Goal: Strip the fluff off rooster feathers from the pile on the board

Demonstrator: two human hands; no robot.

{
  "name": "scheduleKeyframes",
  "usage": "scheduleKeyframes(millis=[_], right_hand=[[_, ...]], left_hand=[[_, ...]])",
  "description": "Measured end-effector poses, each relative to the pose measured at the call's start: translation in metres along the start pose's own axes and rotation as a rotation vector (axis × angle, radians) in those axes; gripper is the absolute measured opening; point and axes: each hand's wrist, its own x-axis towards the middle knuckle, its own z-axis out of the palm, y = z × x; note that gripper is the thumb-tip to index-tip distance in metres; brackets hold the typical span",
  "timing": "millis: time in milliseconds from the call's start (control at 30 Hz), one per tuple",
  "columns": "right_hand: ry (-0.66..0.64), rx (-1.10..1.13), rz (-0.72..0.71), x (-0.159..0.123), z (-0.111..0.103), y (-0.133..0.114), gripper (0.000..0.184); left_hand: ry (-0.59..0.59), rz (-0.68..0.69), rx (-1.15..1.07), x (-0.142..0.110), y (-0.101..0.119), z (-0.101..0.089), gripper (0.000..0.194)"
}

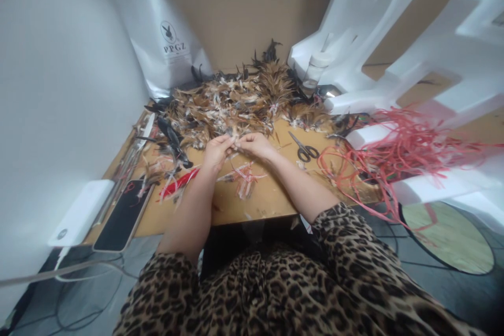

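Observation:
My left hand [216, 151] and my right hand [255, 145] meet at the near edge of a big heap of brown, white and black feathers [232, 102] on a small wooden table [260, 202]. Both hands have their fingers pinched together around a small bunch of feathers [235, 143] held between them. Loose pink and white trimmings [244, 174] lie on the board just below my wrists. A red strip [179, 182] lies under my left forearm.
Black-handled scissors [303, 148] rest right of my hands. A tangle of red strings [394, 155] spreads at the right over white foam pieces [394, 37]. A phone [124, 215] and a white power bank [81, 211] lie at the left. A white bag [161, 37] leans behind.

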Motion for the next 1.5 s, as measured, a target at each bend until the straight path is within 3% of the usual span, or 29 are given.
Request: scheduleKeyframes(millis=[233,433,700,867,1067,1500], right_hand=[[0.142,0.131,-0.102,0.005,-0.002,0.002,0.030],[0.146,0.098,-0.180,0.006,-0.004,0.005,0.025],[0.138,-0.030,-0.270,0.011,-0.006,0.011,0.022],[0.113,-0.087,-0.273,0.006,-0.008,0.004,0.022],[0.126,-0.029,-0.180,-0.001,-0.006,-0.005,0.026],[0.108,0.068,-0.208,0.006,-0.003,0.008,0.026]], left_hand=[[-0.016,-0.180,-0.130,-0.001,0.001,-0.001,0.015],[-0.060,-0.259,-0.128,-0.005,0.004,0.002,0.008],[-0.108,-0.277,-0.110,-0.005,0.004,0.003,0.006],[-0.131,-0.269,-0.078,-0.004,0.004,0.000,0.008],[-0.091,-0.216,0.023,-0.007,0.004,0.003,0.016],[-0.109,-0.227,0.029,-0.007,0.001,0.002,0.019]])
